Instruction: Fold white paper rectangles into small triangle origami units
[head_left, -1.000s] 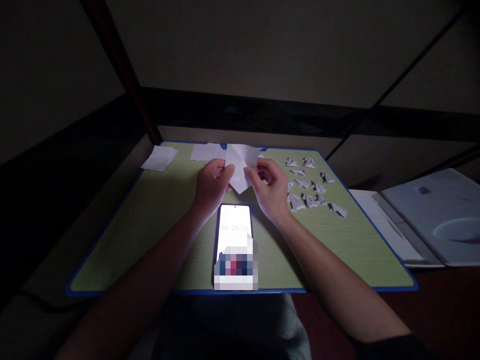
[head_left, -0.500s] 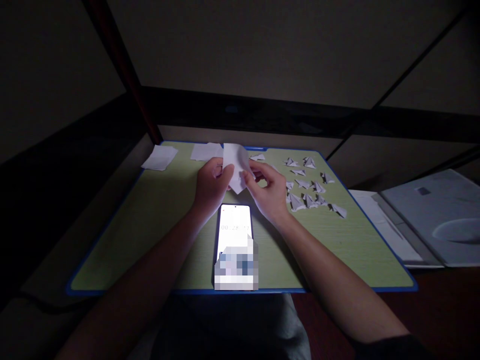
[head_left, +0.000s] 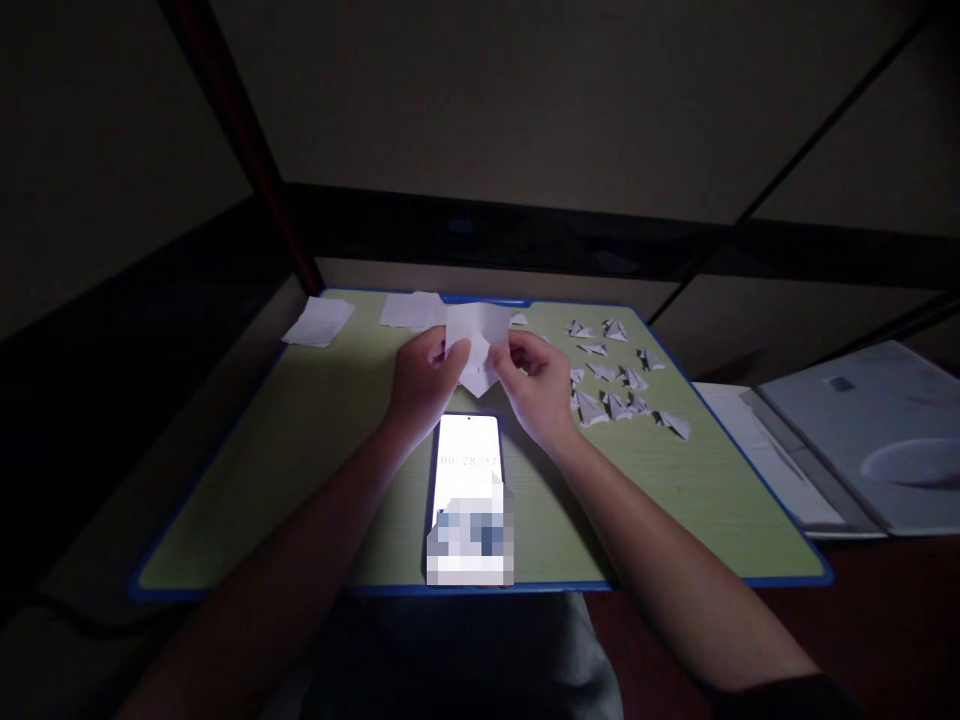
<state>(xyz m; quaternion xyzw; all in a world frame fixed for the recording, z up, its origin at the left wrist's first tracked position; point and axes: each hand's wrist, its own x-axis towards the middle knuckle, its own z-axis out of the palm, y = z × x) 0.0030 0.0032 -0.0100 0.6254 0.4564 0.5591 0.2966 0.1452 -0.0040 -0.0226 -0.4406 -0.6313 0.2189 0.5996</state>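
Note:
A small white sheet of paper (head_left: 478,345) hangs just above the green board (head_left: 315,440), partly folded with a point aimed down. My left hand (head_left: 424,385) pinches its left side and my right hand (head_left: 536,385) pinches its right side, fingers closed on the paper. A lit phone (head_left: 469,465) lies flat on the board right below my hands. Several small folded paper planes (head_left: 619,385) are scattered on the board to the right of my right hand.
Flat white paper pieces (head_left: 409,310) lie along the board's far edge, one sheet (head_left: 319,322) at the far left corner. A grey folder or book (head_left: 862,440) rests to the right of the board. The room is dark.
The paper has been turned and pressed flatter between my hands, its point now facing down. Both hands stay in nearly the same place.

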